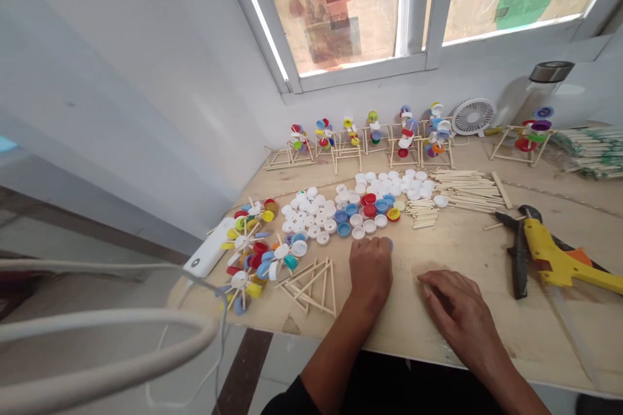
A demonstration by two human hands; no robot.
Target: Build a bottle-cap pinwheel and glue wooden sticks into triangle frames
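My left hand (371, 272) is closed with the knuckles up, low over the wooden table. A sliver of a blue bottle cap (390, 244) shows at its thumb side; the rest is hidden by the fingers. My right hand (457, 308) rests near the table's front, loosely bent, thumb and forefinger a little apart and nothing visible between them. Just beyond my left hand lie blue caps (343, 229), red caps (370, 210) and many white caps (311, 214). Left of it are triangular frames of thin sticks (311, 286) and wheels of caps on sticks (242, 280).
A yellow glue gun (549, 253) lies at the right. Bundles of sticks (467, 190) spread behind the hands. Along the wall stand cap wheels on stick frames (351, 133), a small white fan (474, 117) and a bottle (545, 87). A white power strip (210, 251) and cables sit at left.
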